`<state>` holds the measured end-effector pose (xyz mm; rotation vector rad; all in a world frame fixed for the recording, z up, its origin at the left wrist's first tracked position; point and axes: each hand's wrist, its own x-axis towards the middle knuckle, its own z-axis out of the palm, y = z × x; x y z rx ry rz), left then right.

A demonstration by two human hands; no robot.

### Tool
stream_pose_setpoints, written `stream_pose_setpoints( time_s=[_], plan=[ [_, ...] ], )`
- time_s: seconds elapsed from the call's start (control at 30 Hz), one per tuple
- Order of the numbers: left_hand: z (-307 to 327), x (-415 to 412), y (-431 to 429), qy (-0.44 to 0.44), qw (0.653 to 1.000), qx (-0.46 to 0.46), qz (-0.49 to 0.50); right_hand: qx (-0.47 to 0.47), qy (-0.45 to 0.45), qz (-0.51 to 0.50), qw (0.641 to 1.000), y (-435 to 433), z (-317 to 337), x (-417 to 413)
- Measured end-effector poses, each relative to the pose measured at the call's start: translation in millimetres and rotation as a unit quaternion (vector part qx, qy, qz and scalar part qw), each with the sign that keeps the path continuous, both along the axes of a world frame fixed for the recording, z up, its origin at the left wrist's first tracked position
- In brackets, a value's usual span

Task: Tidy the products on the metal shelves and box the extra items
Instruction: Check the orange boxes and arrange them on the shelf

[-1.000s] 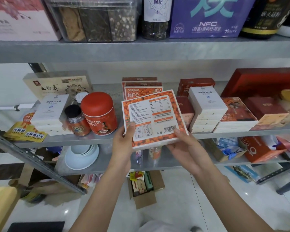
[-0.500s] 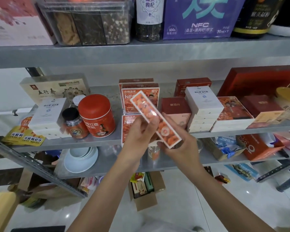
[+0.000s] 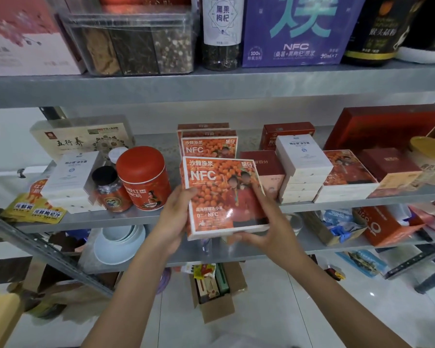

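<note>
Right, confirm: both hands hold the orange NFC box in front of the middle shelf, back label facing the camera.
Wrong face. In the head view the left hand and right hand hold the orange NFC box in front of the middle shelf, but its printed front faces the camera.

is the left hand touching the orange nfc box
Touching. The head view shows the left hand gripping the orange NFC box by its left edge, while the right hand holds its lower right corner.

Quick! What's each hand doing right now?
Left hand: holding the left edge of the orange NFC box.
Right hand: holding the same box at its right edge and bottom corner.
</note>
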<state>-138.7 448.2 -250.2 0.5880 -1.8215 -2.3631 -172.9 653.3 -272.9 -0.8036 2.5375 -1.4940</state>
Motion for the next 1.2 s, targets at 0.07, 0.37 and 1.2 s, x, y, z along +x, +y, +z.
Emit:
stream_pose_setpoints(
  time_s=[0.07,0.37,1.2],
  plan=[
    [-5.7,-1.8,-5.3,-0.014,1.000,0.014,-0.002,-0.041,-0.032,-0.004,0.999,-6.0,-6.0,-1.0],
    [-43.4,-16.7,-33.0,-0.057,0.963,-0.261,0.038,0.066,-0.001,-0.055,0.996,-39.7,-50.2,-27.7],
    [-86.6,-36.9,-30.9,-0.084,0.743,-0.648,-0.144,0.350,0.240,-0.074,0.902,-92.3,12.1,-187.0]
  ],
)
